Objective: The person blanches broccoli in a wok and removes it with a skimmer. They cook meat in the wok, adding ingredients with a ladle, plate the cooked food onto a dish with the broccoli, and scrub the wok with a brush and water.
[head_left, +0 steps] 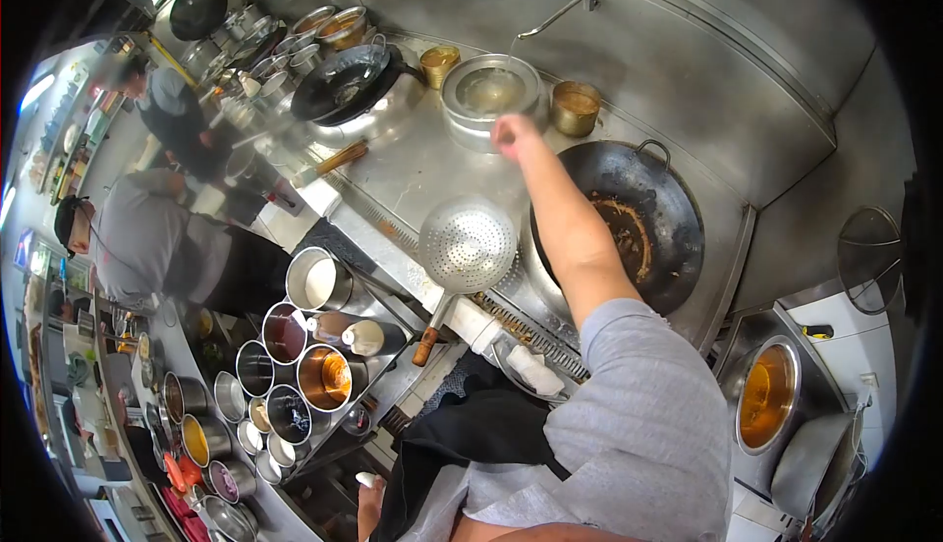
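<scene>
My right arm stretches across the range, and my right hand [516,136] is at the near rim of a metal pot [454,100] of cloudy liquid. Its fingers look curled, but blur hides what they hold, if anything. Under the forearm stands a dark wok [678,218] with brown residue inside. A perforated strainer [467,245] with a wooden handle [426,346] rests on the range's front edge. Low down beside my black apron [481,434], my left hand [369,508] is partly hidden, its fingers closed around a small white thing [367,479].
A tap [558,19] reaches over the pot. Tins [576,110] flank it, with another wok [344,90] further left. Several sauce containers [316,279] and squeeze bottles crowd a side trolley. A folded white cloth [535,370] lies nearby. Two co-workers [147,228] stand left.
</scene>
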`<action>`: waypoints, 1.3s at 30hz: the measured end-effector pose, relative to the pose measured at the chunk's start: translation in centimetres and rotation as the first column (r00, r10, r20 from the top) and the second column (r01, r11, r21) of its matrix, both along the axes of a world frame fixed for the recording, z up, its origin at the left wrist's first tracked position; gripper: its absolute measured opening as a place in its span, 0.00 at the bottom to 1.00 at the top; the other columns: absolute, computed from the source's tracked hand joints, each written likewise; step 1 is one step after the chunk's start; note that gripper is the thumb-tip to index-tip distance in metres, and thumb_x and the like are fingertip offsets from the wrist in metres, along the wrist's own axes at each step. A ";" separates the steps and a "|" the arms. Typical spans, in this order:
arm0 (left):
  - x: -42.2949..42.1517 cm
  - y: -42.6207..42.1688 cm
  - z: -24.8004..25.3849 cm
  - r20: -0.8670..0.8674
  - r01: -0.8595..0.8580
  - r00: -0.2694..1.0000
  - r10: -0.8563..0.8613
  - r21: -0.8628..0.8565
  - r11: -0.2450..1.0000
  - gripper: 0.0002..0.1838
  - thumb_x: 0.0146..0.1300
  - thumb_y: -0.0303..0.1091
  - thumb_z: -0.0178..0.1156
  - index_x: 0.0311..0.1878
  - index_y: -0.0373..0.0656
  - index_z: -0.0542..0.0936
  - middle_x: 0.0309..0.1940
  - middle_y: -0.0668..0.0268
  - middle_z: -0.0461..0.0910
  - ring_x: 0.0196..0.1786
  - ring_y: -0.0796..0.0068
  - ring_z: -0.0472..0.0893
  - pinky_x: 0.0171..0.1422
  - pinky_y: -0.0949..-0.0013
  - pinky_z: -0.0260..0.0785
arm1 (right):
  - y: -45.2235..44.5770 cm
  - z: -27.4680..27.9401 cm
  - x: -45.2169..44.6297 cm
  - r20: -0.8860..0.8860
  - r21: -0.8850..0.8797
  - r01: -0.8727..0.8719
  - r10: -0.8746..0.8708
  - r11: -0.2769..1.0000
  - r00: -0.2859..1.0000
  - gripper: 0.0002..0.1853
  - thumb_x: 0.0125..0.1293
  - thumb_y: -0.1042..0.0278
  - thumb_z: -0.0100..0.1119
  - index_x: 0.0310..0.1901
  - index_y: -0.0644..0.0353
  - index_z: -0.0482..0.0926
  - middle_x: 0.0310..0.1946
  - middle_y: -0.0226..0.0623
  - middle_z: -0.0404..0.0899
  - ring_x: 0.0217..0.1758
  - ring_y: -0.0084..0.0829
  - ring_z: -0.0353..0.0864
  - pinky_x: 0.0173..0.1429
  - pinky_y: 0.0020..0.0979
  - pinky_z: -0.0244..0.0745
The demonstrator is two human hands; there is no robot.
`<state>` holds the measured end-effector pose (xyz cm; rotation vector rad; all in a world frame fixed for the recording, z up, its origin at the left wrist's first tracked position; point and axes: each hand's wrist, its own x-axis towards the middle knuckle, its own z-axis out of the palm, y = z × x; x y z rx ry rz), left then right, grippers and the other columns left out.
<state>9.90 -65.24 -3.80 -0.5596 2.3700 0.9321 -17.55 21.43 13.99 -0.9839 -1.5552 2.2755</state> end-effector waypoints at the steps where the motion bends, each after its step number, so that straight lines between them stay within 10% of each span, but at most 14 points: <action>1: -0.2 -2.5 -2.8 0.020 0.082 0.996 -0.082 -0.012 0.997 0.24 0.64 0.49 0.64 0.47 0.33 0.78 0.39 0.58 0.83 0.41 0.65 0.82 0.47 0.61 0.73 | -0.3 1.0 -0.2 -0.264 -0.423 0.094 -0.222 0.901 0.939 0.06 0.56 0.80 0.52 0.37 0.66 0.72 0.30 0.45 0.73 0.28 0.35 0.74 0.29 0.35 0.74; 2: -0.5 -2.7 -3.3 0.015 0.080 0.997 -0.080 -0.009 0.997 0.24 0.64 0.49 0.64 0.47 0.33 0.78 0.39 0.58 0.83 0.41 0.65 0.82 0.47 0.61 0.73 | -0.7 1.9 -0.3 -0.380 -0.774 0.031 -0.504 0.632 0.776 0.02 0.56 0.80 0.52 0.29 0.65 0.69 0.25 0.42 0.70 0.24 0.32 0.71 0.24 0.31 0.71; 12: -5.1 -3.9 -5.3 0.202 0.290 0.927 -0.317 0.149 0.945 0.27 0.65 0.52 0.59 0.50 0.33 0.79 0.38 0.55 0.84 0.41 0.60 0.83 0.46 0.59 0.73 | -7.0 8.3 15.9 -0.677 -0.706 -0.281 -0.504 0.650 0.536 0.06 0.61 0.80 0.51 0.30 0.64 0.64 0.26 0.33 0.66 0.25 0.24 0.71 0.29 0.24 0.71; 21: -7.8 3.0 -9.2 0.683 0.231 0.613 -0.397 0.326 0.917 0.27 0.65 0.48 0.62 0.52 0.30 0.79 0.38 0.55 0.84 0.42 0.58 0.85 0.47 0.58 0.76 | -14.7 11.6 34.7 -0.473 -0.568 0.267 -0.575 0.778 0.668 0.05 0.58 0.81 0.50 0.30 0.65 0.64 0.24 0.36 0.66 0.24 0.27 0.69 0.27 0.24 0.71; 27: -13.4 17.9 1.6 -0.020 0.622 0.571 -0.821 0.662 0.417 0.27 0.67 0.54 0.58 0.49 0.35 0.80 0.36 0.63 0.83 0.35 0.73 0.79 0.40 0.66 0.71 | -21.6 9.6 43.8 -0.120 -0.437 0.545 -0.647 0.716 0.753 0.06 0.53 0.82 0.51 0.23 0.62 0.66 0.22 0.36 0.69 0.22 0.28 0.70 0.27 0.24 0.74; 33: -15.2 34.5 15.6 -0.249 0.756 0.388 -0.888 0.637 0.151 0.32 0.69 0.56 0.55 0.56 0.31 0.77 0.42 0.59 0.83 0.41 0.73 0.79 0.47 0.68 0.72 | -28.0 8.8 47.2 -0.301 -0.810 0.232 -0.721 0.539 0.625 0.07 0.59 0.81 0.52 0.38 0.68 0.67 0.27 0.35 0.69 0.23 0.23 0.70 0.25 0.21 0.73; 36: -12.2 42.1 18.6 -0.149 0.622 0.511 -0.846 0.744 0.245 0.32 0.71 0.55 0.53 0.59 0.30 0.74 0.47 0.58 0.82 0.43 0.72 0.80 0.51 0.68 0.71 | -28.0 3.2 47.9 -0.433 -0.777 0.201 -0.739 0.596 0.515 0.22 0.58 0.83 0.53 0.57 0.65 0.67 0.30 0.36 0.69 0.24 0.23 0.70 0.25 0.21 0.72; 39: -8.5 50.5 13.7 -0.102 0.551 0.572 -0.814 0.783 0.289 0.34 0.71 0.61 0.48 0.59 0.35 0.72 0.46 0.58 0.80 0.42 0.67 0.82 0.37 0.56 0.77 | -31.6 2.7 43.6 -0.137 -0.411 0.585 -0.682 0.699 0.719 0.42 0.60 0.84 0.54 0.74 0.43 0.52 0.32 0.38 0.70 0.23 0.23 0.68 0.23 0.22 0.63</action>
